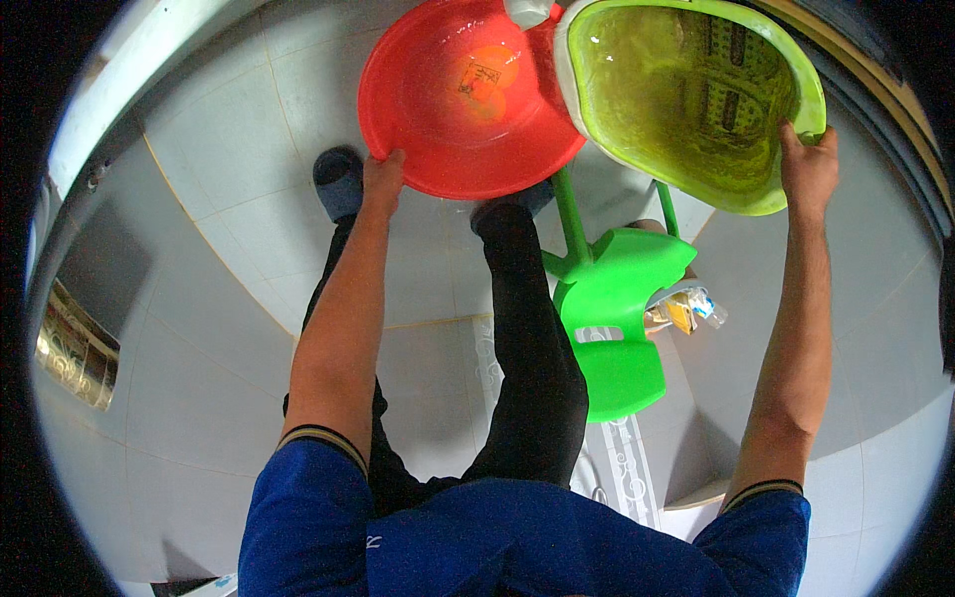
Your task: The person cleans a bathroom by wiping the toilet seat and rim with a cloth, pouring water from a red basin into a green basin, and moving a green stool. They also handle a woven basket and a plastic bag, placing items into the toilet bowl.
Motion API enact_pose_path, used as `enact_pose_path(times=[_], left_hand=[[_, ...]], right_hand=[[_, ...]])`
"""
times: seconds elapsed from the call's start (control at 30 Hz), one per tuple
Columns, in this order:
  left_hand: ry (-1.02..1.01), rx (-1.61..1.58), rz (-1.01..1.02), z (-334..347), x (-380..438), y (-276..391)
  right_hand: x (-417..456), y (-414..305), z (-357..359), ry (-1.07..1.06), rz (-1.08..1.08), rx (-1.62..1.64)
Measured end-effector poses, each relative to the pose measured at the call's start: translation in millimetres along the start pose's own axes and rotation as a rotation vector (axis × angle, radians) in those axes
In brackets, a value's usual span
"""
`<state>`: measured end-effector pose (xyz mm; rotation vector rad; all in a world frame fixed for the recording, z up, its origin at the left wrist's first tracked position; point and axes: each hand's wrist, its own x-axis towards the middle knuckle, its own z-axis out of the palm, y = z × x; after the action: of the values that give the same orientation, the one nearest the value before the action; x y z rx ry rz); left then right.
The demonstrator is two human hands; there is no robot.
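My left hand (383, 179) grips the near left rim of a round red plastic basin (477, 164), thumb over the edge. An orange print with dark markings shows on the basin's bottom. My right hand (809, 168) is closed on the right rim of a lime-green plastic tub (671, 97) with a whitish outer edge. Dark, blotchy patches and ribbed, dotted panels show inside the tub. Basin and tub sit side by side, and the tub's left edge overlaps the basin's right side in view. A small whitish part (528, 10) shows at the top between them.
A bright green plastic chair (612, 373) stands below the tub, by my right leg. Behind it, a bin (683, 291) holds wrappers and a clear plastic piece. My slippered feet (338, 183) rest on pale floor tiles (246, 186). Dark-edged trim (888, 127) curves along the right.
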<state>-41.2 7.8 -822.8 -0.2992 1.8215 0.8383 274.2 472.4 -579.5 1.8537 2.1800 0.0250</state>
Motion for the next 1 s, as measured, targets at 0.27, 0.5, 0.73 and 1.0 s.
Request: enact_pose_path(times=[0.27,0.5,0.73,1.0], left_hand=[[0.011,-0.099,-0.037,0.2,13.3,-17.7],[-0.021,-0.058,-0.011,-0.5,8.5,-16.6],[0.017,-0.05,-0.032,3.0,-1.5,-7.8],[0.013,-0.05,0.026,-0.8,2.6,-15.6]], right_hand=[[-17.0,-21.8,-18.8,0.038,-0.071,0.016],[-35.2,-37.3,-28.9,0.024,-0.016,0.013],[-48.0,-44.5,-34.5,0.014,-0.003,-0.016],[-62.0,-64.1,-47.6,0.003,-0.018,0.045]])
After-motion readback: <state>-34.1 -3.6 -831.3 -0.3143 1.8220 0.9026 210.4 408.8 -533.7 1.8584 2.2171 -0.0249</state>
